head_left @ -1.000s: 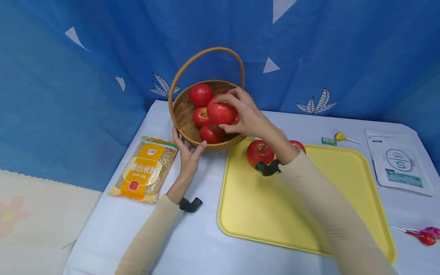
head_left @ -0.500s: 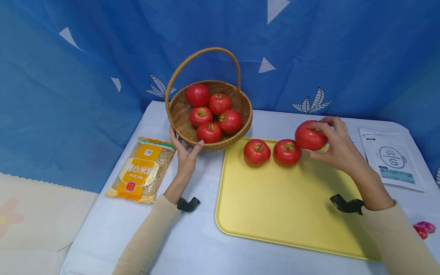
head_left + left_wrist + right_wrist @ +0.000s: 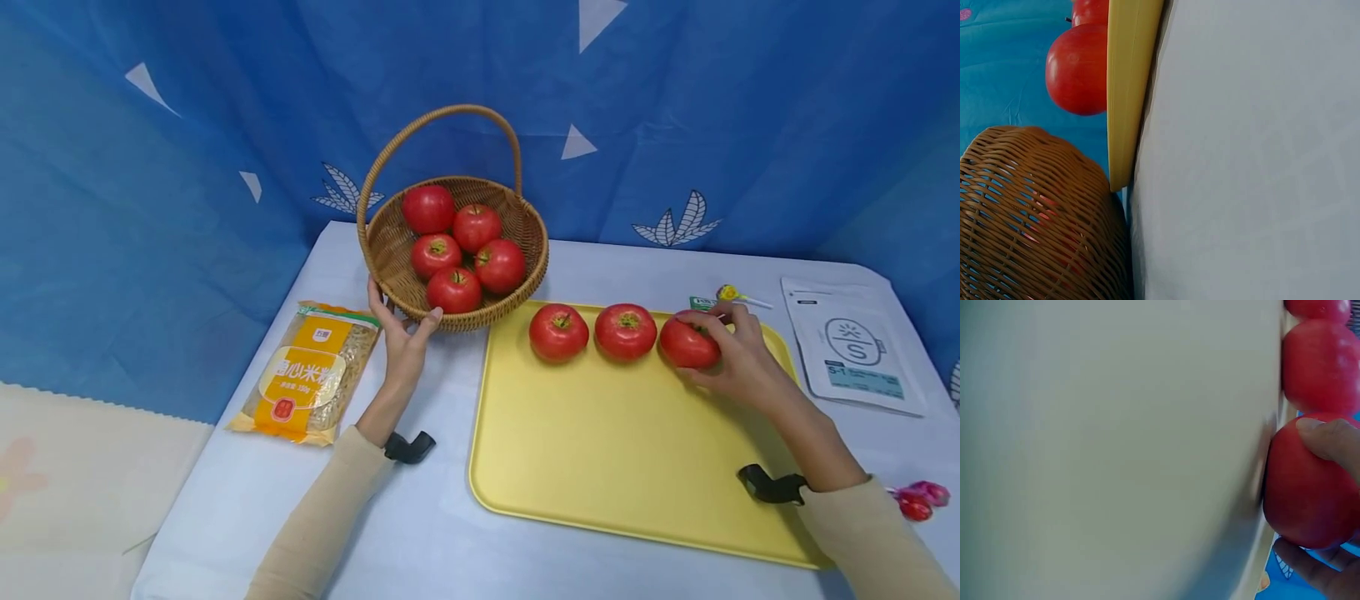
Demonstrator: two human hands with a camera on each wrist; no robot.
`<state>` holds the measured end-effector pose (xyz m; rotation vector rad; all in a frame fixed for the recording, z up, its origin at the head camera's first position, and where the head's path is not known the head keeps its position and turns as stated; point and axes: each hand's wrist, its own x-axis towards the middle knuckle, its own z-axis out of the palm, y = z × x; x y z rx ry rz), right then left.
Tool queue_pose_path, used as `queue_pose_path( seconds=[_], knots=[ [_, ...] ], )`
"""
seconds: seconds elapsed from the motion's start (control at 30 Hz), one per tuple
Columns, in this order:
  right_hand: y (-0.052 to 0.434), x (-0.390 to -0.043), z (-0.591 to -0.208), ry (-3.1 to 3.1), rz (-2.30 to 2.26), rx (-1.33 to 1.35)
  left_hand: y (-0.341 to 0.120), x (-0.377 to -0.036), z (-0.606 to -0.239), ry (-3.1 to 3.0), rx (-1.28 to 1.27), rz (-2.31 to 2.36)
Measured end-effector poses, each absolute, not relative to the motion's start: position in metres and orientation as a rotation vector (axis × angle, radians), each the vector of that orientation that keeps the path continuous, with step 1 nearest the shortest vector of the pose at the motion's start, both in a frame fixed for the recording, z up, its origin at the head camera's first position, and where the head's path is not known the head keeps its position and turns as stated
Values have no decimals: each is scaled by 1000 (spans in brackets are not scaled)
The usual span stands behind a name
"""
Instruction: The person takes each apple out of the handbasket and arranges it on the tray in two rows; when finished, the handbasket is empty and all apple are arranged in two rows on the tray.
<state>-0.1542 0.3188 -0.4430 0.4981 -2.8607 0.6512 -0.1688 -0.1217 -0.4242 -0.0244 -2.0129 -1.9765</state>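
Note:
My left hand (image 3: 403,350) grips the near rim of a wicker basket (image 3: 382,250), thumb over the edge, and the basket leans toward me. Several red apples (image 3: 453,290) lie inside it. At the far right part of a yellow tray (image 3: 600,450), my right hand (image 3: 738,358) holds a red apple (image 3: 684,343) between thumb and fingers. Two more apples, one (image 3: 558,333) at the tray's left and another (image 3: 626,332) beside it, form a row with the held one. The right wrist view shows the thumb and fingers around the held apple (image 3: 1310,487).
Left of the basket lies an orange noodle packet (image 3: 307,373). A white pouch (image 3: 851,346) rests right of the tray, with a yellow lollipop (image 3: 729,292) and green candy (image 3: 702,303) behind the tray. Red and pink lollipops (image 3: 918,500) lie near the right sleeve.
My right hand has carried an apple from the basket rightward and lowered it onto the tray, beside two others. The left hand has kept its grip on the basket.

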Motion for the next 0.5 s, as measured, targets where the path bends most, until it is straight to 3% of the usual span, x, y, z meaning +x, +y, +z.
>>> queue_pose_path(
  seconds=[0.27,0.5],
  knots=[
    [304,-155,-420,-2915,593,487,-120,-169,-424,-2027,-26,-1979],
    [233,-204,-367,-2734,684,915,-122,-168,-425,-2033,-2,-1984]
  ],
)
